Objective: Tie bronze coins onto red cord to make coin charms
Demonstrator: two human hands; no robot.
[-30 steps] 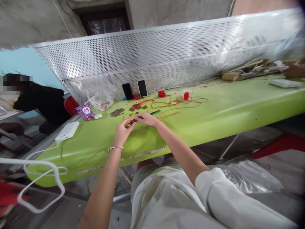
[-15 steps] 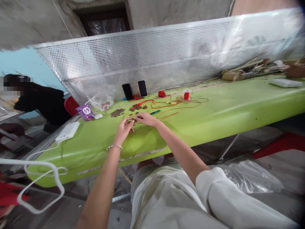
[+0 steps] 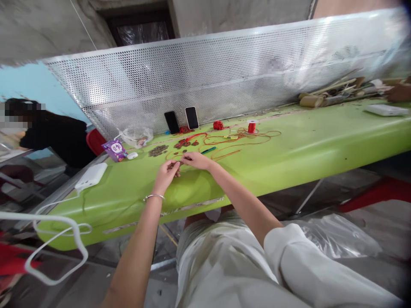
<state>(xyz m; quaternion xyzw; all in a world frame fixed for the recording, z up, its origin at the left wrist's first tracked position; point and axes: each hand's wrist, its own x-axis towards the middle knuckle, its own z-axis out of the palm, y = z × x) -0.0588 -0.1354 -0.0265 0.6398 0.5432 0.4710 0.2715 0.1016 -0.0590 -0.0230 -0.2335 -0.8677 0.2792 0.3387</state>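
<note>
My left hand (image 3: 166,173), with a silver bangle at the wrist, is closed in a pinch above the near part of the green table. Almost touching it, my right hand (image 3: 196,160) comes in from the right with thumb and fingertips pressed together. Whatever lies between the fingertips is too small to make out. Just beyond the hands are a pile of brown coin-like discs (image 3: 158,150) and a second group of discs (image 3: 183,143) with red cord on them. A green pen (image 3: 208,150) rests beside my right hand, near loose red cord (image 3: 226,155).
On the green table (image 3: 289,149) stand two phones (image 3: 192,118), a red cord ball (image 3: 218,125), a red spool (image 3: 251,127) and a purple packet (image 3: 115,150). A white power bank (image 3: 91,176) trails a cable at left. Behind rises a perforated metal panel (image 3: 224,77). Another person sits far left.
The fingers of my left hand have curled in from a more stretched pose, the index drawing toward the thumb. My right hand stays nearly in place, still pinching.
</note>
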